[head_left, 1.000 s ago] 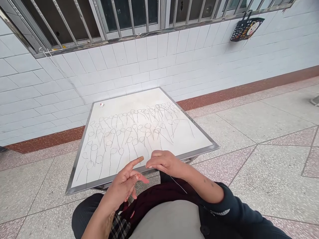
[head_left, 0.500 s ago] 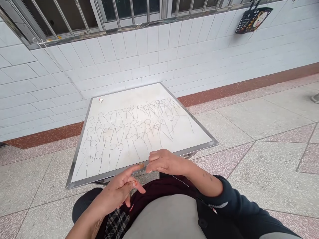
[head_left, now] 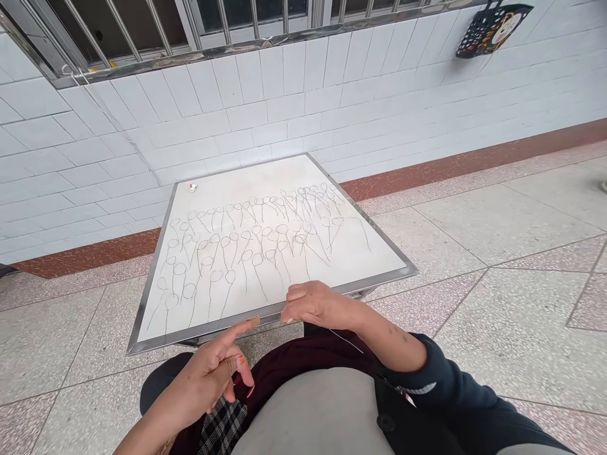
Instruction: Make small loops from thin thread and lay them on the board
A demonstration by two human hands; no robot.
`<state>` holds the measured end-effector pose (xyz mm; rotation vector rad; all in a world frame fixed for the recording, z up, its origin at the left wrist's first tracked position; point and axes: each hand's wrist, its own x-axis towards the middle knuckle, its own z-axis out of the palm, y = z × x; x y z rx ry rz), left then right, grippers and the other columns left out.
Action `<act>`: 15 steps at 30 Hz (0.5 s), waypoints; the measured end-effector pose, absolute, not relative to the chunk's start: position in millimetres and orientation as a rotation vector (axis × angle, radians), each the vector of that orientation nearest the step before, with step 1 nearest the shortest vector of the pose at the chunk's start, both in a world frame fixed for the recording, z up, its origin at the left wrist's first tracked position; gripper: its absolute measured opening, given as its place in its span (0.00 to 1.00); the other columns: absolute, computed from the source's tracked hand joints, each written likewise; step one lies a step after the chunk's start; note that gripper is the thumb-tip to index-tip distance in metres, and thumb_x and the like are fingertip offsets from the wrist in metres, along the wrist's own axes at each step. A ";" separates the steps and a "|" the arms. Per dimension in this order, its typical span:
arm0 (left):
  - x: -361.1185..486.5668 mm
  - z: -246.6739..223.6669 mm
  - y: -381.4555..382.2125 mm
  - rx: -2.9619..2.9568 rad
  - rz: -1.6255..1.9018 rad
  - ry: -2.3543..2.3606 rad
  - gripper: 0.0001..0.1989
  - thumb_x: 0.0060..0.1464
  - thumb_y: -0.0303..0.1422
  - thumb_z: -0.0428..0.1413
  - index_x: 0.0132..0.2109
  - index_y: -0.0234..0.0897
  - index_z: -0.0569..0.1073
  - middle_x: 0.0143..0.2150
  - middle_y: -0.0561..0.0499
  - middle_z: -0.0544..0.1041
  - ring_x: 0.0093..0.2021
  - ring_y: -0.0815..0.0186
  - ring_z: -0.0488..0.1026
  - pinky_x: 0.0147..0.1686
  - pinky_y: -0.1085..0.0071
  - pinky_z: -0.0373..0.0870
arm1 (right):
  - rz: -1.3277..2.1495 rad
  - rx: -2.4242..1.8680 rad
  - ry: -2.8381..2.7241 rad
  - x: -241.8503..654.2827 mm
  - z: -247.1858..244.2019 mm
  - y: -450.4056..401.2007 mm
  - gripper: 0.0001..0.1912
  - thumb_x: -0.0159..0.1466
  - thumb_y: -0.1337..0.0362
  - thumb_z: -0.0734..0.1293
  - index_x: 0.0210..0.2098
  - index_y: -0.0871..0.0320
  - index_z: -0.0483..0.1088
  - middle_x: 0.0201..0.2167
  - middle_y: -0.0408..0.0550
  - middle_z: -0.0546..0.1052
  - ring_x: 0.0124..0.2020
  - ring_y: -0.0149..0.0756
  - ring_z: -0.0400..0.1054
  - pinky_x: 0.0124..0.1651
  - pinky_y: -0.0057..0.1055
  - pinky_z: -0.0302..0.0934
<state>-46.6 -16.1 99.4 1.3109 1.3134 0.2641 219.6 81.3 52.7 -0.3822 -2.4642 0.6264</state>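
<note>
My right hand [head_left: 317,304] is closed over the near edge of the table, its fingers pinched on a thin wire. The tail of that wire [head_left: 348,341] sticks out below my wrist toward my lap. To its left, my left hand [head_left: 215,363] is open, with the index finger stretched toward my right fingertips and the thumb and other fingers apart. Whether the wire reaches the left index fingertip is too fine to tell. On the white tabletop [head_left: 246,169] lie rows of thin wires bent into round loops with long tails, such as one wire loop [head_left: 216,276] near the front.
The square table has a grey metal rim [head_left: 327,300] and stands close to a white tiled wall [head_left: 265,120]. A small red and white object [head_left: 193,188] lies at its far left corner. Up right hangs a dark dotted bag [head_left: 490,31]. Barred windows [head_left: 227,25] are above.
My left hand has drawn back left and slightly down, widening the gap to my right hand. The right hand keeps its pinch on the wire, nearly still.
</note>
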 end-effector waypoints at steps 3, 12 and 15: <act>-64.0 95.3 -12.8 1.366 0.391 1.446 0.26 0.61 0.43 0.43 0.65 0.52 0.50 0.34 0.55 0.75 0.24 0.70 0.67 0.23 0.74 0.65 | 0.644 -0.502 -2.386 226.6 54.6 83.8 0.15 0.70 0.62 0.56 0.37 0.57 0.73 0.28 0.45 0.73 0.31 0.30 0.65 0.32 0.25 0.57; -3.7 112.8 11.8 1.450 0.659 1.366 0.27 0.57 0.41 0.51 0.63 0.49 0.57 0.41 0.52 0.74 0.37 0.65 0.70 0.43 0.65 0.68 | 0.691 -0.545 -2.349 212.6 67.1 71.2 0.11 0.68 0.65 0.59 0.39 0.57 0.73 0.31 0.45 0.75 0.33 0.30 0.66 0.36 0.25 0.58; 14.5 104.8 16.6 1.339 0.722 1.281 0.27 0.56 0.38 0.52 0.62 0.45 0.59 0.36 0.52 0.74 0.30 0.68 0.68 0.32 0.69 0.70 | 0.726 -0.601 -2.346 212.0 66.7 70.5 0.10 0.68 0.63 0.60 0.41 0.57 0.72 0.31 0.44 0.73 0.33 0.29 0.66 0.36 0.24 0.58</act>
